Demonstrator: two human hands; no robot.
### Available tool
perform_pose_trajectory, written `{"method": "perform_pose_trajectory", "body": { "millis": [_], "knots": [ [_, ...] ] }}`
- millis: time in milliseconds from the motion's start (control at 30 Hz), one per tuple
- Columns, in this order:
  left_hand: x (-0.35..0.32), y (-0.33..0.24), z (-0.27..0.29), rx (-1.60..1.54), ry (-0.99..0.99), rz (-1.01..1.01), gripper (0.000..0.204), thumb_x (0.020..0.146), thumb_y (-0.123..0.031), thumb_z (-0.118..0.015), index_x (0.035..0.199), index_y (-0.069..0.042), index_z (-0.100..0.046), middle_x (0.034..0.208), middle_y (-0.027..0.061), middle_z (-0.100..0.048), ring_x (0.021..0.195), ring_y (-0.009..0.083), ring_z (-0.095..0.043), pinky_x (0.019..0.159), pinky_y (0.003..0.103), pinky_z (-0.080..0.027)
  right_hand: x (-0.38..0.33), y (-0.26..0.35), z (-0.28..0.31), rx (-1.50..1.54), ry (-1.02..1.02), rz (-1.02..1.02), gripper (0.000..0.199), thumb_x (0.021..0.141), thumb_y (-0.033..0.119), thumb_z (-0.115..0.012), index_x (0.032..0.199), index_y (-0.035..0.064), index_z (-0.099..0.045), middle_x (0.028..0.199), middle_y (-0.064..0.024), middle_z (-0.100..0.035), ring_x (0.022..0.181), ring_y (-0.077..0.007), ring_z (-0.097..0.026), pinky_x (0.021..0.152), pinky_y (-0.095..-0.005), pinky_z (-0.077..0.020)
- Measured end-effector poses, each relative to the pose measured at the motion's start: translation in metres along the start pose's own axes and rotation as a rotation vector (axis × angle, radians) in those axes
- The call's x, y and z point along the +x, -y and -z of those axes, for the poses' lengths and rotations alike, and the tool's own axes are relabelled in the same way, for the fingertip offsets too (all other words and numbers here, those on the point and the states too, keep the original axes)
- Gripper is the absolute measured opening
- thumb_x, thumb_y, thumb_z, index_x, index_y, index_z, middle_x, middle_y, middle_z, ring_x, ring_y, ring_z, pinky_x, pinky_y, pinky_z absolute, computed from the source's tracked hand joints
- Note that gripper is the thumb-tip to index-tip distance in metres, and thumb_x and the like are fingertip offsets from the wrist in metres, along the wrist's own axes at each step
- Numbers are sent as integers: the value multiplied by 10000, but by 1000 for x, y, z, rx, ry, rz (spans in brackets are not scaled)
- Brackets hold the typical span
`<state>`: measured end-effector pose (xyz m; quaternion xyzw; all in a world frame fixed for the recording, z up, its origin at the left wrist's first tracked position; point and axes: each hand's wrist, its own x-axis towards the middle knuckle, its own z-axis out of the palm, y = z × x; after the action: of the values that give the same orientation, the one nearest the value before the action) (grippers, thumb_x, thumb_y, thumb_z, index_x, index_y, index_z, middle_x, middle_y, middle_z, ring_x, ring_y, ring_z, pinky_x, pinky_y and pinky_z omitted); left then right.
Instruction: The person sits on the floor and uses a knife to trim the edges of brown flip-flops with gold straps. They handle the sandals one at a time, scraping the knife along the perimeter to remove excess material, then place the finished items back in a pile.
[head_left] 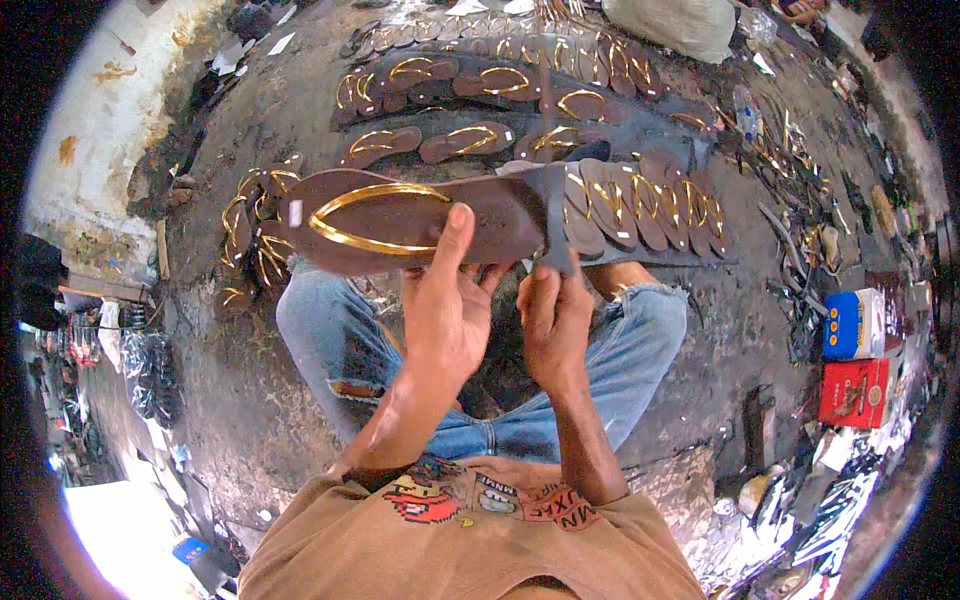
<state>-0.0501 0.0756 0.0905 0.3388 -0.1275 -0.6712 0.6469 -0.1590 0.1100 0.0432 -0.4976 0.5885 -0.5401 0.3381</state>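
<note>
My left hand is closed round a brown flip-flop, its thumb on top of the footbed and its fingers underneath. The sandal lies sideways in the air, toe end to the left, with a shiny gold V-shaped strap and a small white label near the toe. At the heel end, my right hand is closed with its fingers pinching the lower end of a flat grey strip. This strip stands upright against the heel edge; whether it is a blade or a piece of sole material I cannot tell.
Beyond the sandal, several rows of brown gold-strapped flip-flops lie on dark sheets. More sandals are heaped at the left. A blue box and a red box stand at the right among scraps. A pale sack sits far back.
</note>
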Motion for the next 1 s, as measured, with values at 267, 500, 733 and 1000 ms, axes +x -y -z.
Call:
{"method": "perform_pose_trajectory", "body": {
  "millis": [267,500,733,1000],
  "knots": [
    [-19,-31,30,-131,-9,168,361,950,-205,-729,1262,-78,-600,1260,97,-668,1162,242,-661,998,462,-571,-160,-35,69,-424,236,-166,327,1034,377,-510,1057,59,-585,706,-188,-582,620,-396,-621,550,-429,-455],
    [-48,-16,57,16,-39,230,459,955,-116,-699,1365,-51,-503,1270,111,-654,1155,273,-663,963,486,-588,-101,-11,87,-469,343,-197,311,976,383,-621,1066,86,-602,756,-204,-652,724,-452,-657,605,-489,-485],
    [-61,-25,72,171,-18,300,599,869,-76,-775,1393,-35,-489,1258,115,-648,1168,280,-648,1031,494,-531,-64,10,97,-474,608,-209,359,1005,426,-553,1127,89,-582,756,-219,-659,756,-465,-650,637,-537,-476],
    [-78,-16,111,299,34,264,588,822,-64,-797,1352,-35,-543,1221,77,-656,1118,221,-644,982,389,-531,-38,0,85,-338,873,-137,295,1023,351,-524,1099,72,-578,781,-250,-630,798,-482,-622,686,-549,-468]
  ]
}}
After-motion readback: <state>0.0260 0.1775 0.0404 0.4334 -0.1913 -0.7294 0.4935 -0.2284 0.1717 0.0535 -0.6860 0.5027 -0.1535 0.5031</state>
